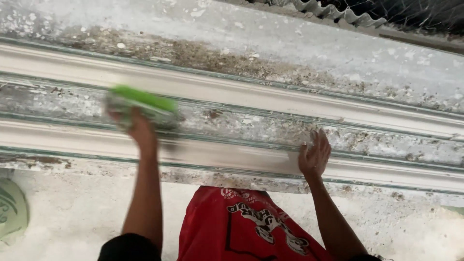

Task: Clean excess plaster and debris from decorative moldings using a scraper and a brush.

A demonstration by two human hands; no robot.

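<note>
My left hand grips a green brush, blurred by motion, pressed down on the strip between two long white plaster mouldings. The near moulding and the far moulding run left to right across a dirty, plaster-crusted bench. My right hand rests flat on the near moulding with fingers spread, holding nothing. My red printed shirt shows below the bench edge.
A pale dusty floor lies under the bench. A light green sack or bag sits at the left edge. Corrugated sheeting and dark netting run along the top right behind the bench.
</note>
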